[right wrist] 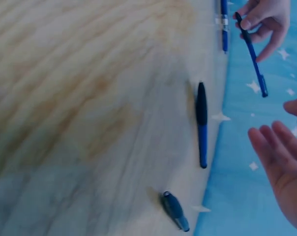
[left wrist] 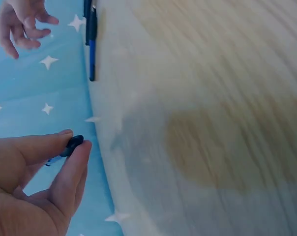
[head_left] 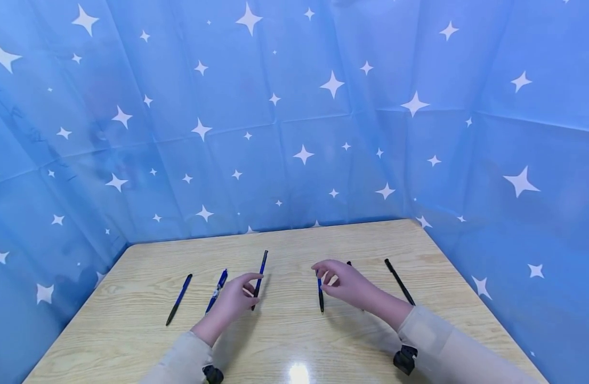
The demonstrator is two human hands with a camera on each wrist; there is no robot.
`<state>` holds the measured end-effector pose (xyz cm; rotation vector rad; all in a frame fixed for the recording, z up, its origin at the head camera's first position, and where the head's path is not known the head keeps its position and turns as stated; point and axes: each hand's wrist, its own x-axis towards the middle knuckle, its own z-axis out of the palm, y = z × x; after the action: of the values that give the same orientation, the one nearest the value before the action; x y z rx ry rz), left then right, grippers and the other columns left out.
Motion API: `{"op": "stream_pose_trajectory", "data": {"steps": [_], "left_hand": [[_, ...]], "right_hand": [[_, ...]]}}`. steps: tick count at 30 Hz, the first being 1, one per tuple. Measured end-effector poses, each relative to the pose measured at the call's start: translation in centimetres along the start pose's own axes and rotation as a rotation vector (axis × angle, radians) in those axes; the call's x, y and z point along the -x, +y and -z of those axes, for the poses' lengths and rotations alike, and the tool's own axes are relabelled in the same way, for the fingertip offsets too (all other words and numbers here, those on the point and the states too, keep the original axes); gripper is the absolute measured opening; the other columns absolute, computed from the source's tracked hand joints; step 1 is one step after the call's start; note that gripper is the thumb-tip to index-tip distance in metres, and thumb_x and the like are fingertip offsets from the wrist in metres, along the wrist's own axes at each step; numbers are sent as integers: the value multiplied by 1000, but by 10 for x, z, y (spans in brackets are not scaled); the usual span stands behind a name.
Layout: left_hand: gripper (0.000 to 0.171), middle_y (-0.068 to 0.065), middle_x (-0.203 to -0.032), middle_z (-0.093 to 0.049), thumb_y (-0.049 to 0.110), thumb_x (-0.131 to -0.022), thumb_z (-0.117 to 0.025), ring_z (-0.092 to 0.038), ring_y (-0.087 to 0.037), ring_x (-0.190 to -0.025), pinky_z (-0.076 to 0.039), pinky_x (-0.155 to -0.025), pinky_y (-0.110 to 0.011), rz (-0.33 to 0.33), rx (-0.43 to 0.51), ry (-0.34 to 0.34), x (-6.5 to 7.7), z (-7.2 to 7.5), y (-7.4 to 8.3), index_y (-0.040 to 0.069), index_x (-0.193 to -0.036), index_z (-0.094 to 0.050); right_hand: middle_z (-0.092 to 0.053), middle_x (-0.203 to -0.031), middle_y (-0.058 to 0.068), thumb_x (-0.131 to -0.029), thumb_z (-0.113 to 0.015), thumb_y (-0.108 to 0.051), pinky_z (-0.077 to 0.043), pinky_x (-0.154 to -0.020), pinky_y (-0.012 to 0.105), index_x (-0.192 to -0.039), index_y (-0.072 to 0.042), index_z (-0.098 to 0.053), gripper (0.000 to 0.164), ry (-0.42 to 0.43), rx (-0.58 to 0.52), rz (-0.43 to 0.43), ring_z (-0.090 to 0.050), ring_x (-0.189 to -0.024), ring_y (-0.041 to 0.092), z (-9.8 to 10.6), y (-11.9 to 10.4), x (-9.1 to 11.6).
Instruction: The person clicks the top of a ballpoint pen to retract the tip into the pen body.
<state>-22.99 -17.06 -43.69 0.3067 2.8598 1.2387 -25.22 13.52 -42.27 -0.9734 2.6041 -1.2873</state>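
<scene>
My left hand (head_left: 231, 300) pinches a blue pen with a black grip (head_left: 263, 264) between thumb and fingers, held up off the table. In the left wrist view only its dark end (left wrist: 74, 141) shows clearly between the fingertips. My right hand (head_left: 346, 284) hovers over another blue pen with a black grip (head_left: 320, 296), which lies on the table. Thumb and fingers of the right hand (right wrist: 286, 172) are apart with nothing between them, as the right wrist view shows. Beneath that hand lies a further pen (right wrist: 175, 211), mostly hidden in the head view.
On the left of the wooden table (head_left: 294, 341) lie a blue pen with a black tip (head_left: 180, 298) and a blue pen with a pale label (head_left: 222, 280). A black pen (head_left: 398, 280) lies at the right. A blue star-patterned curtain (head_left: 275, 160) borders the far and side edges.
</scene>
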Motion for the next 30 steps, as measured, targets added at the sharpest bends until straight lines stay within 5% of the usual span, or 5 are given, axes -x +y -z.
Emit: {"op": "stream_pose_trajectory", "data": {"steps": [17, 30], "left_hand": [[41, -7, -80, -63, -9, -80, -72, -63, -17, -64, -56, -59, -31, 194, 15, -10, 0, 14, -31, -5, -120, -63], [40, -9, -84, -62, -7, -77, -77, -62, -17, -58, -55, -57, -31, 207, 1, -31, 3, 14, -32, -3, -115, -66]], "right_hand": [[-60, -117, 11, -93, -62, -4, -53, -74, 28, -129, -4, -57, 36, -166, 73, 32, -57, -95, 22, -3, 3, 14], [-62, -114, 4, -93, -66, -8, -53, -77, 29, -131, -10, -57, 38, -208, 195, 54, -58, -97, 18, 2, 7, 22]]}}
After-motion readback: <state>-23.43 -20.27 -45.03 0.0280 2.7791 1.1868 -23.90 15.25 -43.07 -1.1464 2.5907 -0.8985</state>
